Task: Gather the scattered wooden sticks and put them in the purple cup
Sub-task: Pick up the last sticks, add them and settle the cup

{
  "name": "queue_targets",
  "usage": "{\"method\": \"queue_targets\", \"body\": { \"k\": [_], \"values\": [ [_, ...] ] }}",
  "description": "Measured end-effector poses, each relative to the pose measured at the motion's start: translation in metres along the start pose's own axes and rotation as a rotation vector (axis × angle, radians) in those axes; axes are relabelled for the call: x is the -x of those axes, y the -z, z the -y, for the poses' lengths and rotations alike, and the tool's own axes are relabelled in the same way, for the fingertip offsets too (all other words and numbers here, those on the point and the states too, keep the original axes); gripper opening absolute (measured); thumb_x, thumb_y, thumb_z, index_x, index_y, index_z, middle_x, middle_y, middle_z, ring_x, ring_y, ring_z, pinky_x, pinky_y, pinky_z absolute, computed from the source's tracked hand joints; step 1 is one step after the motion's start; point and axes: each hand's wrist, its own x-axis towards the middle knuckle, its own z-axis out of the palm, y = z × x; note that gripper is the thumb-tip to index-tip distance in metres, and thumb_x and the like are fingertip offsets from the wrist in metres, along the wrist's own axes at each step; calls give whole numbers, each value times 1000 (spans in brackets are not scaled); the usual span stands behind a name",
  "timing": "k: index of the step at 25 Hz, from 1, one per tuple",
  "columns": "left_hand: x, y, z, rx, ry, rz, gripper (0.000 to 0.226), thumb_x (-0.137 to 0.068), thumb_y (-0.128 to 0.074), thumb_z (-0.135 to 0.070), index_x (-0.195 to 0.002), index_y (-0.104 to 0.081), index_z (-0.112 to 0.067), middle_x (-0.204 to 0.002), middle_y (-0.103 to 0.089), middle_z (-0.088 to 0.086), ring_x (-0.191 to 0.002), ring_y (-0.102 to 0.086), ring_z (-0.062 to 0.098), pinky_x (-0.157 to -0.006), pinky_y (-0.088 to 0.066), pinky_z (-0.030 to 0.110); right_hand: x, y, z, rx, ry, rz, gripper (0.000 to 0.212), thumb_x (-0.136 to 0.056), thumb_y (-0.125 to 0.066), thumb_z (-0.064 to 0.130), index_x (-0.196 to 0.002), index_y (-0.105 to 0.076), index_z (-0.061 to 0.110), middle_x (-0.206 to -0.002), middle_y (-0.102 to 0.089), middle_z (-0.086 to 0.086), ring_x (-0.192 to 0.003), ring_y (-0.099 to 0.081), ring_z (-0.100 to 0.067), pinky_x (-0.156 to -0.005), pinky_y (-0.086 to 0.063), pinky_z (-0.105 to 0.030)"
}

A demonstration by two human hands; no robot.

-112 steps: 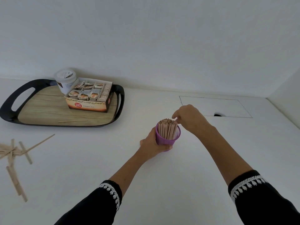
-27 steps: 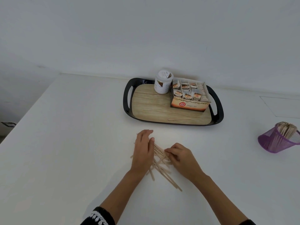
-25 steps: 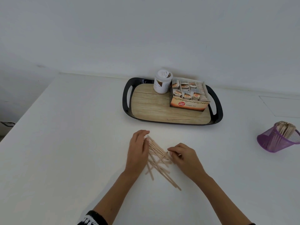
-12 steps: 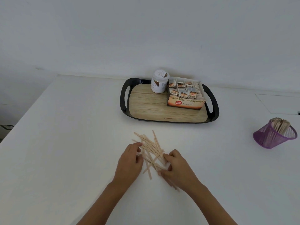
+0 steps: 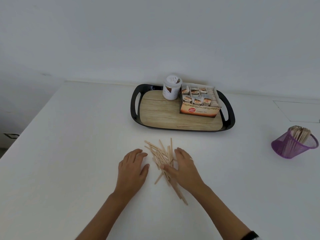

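A loose pile of wooden sticks [image 5: 162, 155] lies on the white table between my hands. My left hand [image 5: 132, 168] lies flat with straight fingers just left of the pile. My right hand [image 5: 181, 166] is flat on the pile's right side, its thumb touching the sticks and part of the pile hidden under the palm. A few sticks [image 5: 180, 194] trail out toward me below the right wrist. The purple mesh cup [image 5: 292, 147], with several sticks standing in it, is far to the right. One stick [image 5: 188, 126] lies on the tray.
A black tray with a wood-look base [image 5: 161, 111] stands behind the pile, holding a white jar [image 5: 171, 88] and an open tea-bag box [image 5: 199, 103]. The table's left edge [image 5: 32, 116] drops off at the left. A rectangular panel [image 5: 297, 110] is set in the tabletop at far right.
Both hands have flattened and pushed inward, gathering the sticks into a narrower pile between them. The view has shifted slightly left, so the cup sits nearer the right edge.
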Motion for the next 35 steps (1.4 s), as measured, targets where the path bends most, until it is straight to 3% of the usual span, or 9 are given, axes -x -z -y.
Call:
{"method": "queue_targets", "body": {
  "k": [3,7,10,13,16,18,23,27,35],
  "values": [
    [0,-5,0,-87,9,8,35,-87,-66,-34,-116,-62,-16,-132,-56,4,-124,-51,25,-94,-40,42,-5,-21,10,188,84,109,85,-88,-46,60,-151,-11,14,-160,-4,-5,-148,-1,-23,-118,-8,-38],
    [2,-6,2,-103,1,-18,34,-89,-52,-35,-116,-62,-16,-132,-57,4,-124,-52,24,-93,-41,42,-7,-27,15,293,246,-58,41,-97,-48,30,-133,-48,9,-148,-38,-17,-138,-34,-34,-107,-37,-43],
    [2,-6,2,-104,0,-13,33,-88,-50,-31,-114,-62,-16,-132,-57,5,-124,-53,24,-93,-41,42,-9,-20,21,457,367,-164,27,-66,-84,11,-88,-71,6,-94,-72,-13,-78,-71,-27,-72,-59,-32],
    [1,-7,2,-89,-1,0,29,-89,-54,-28,-115,-61,-17,-134,-55,3,-125,-51,22,-93,-39,41,-8,-13,33,562,337,-139,43,-37,-91,7,-72,-67,13,-63,-64,-2,-50,-61,-14,-44,-48,-21],
    [2,-6,3,-92,5,3,29,-88,-53,-29,-114,-62,-18,-134,-56,2,-125,-51,21,-93,-39,41,-10,-14,43,617,278,-75,36,-75,-68,-1,-109,-56,3,-98,-61,-13,-86,-62,-25,-72,-52,-28],
    [2,-6,3,-86,8,11,28,-89,-57,-26,-114,-62,-17,-134,-55,2,-127,-50,21,-94,-39,41,-17,-19,42,678,263,-36,39,-84,-52,-8,-122,-44,-4,-114,-51,-20,-104,-53,-31,-88,-47,-35],
    [3,-5,3,-86,3,11,27,-90,-58,-24,-116,-61,-17,-135,-54,2,-128,-48,20,-96,-38,41,-29,-18,47,707,104,41,47,-76,-65,-5,-119,-46,-2,-119,-49,-23,-112,-51,-37,-93,-45,-38],
    [3,-4,-1,-131,29,5,46,-91,-39,-35,-125,-57,-9,-137,-54,7,-129,-48,24,-97,-41,42,-36,-19,43,639,10,48,51,-77,-65,-2,-122,-41,-1,-123,-45,-23,-115,-47,-37,-96,-43,-39],
    [-1,-17,3,-290,106,160,61,-99,-22,-41,-152,-14,-12,-161,-6,5,-148,-2,23,-117,-7,41,-30,-15,32,595,76,-42,35,-86,-45,-8,-120,-43,3,-121,-46,-18,-107,-49,-31,-92,-42,-35]
  ]
}}
